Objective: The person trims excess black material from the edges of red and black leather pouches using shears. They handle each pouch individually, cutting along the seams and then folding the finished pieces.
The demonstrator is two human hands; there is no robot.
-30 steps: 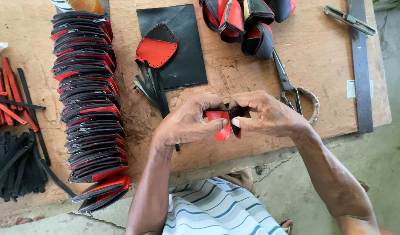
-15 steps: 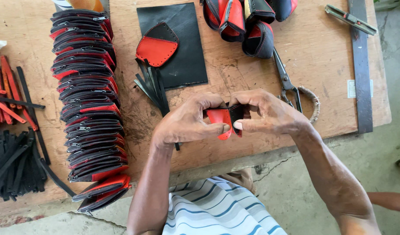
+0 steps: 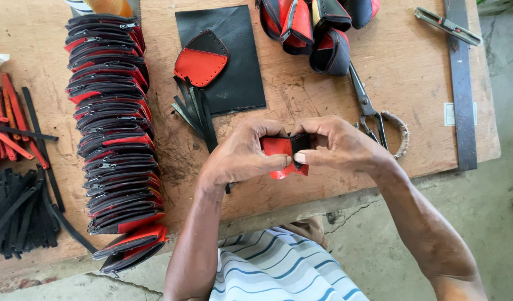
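Gripping small red-and-black leather pouch point(image 3: 284, 155) between both hands near front edge of wooden table point(image 3: 424, 83); left hand point(image 3: 242, 156) clenched on pouch's left side, thumb across red face; right hand point(image 3: 337, 146) pinched black right end. Long row of finished pouches point(image 3: 112, 128) ran along left side. Black leather sheet point(image 3: 234, 61) with red-black cut piece point(image 3: 201, 58) lay at rear centre. Scissors point(image 3: 368, 106) lay just right of hands

Rough, scuffed wooden bench point(image 3: 424, 83) carries a matt black leather sheet point(image 3: 234, 67); right of it lie dull metal scissors point(image 3: 365, 103), left of it grained leather pouches point(image 3: 114, 128) with metal zips.
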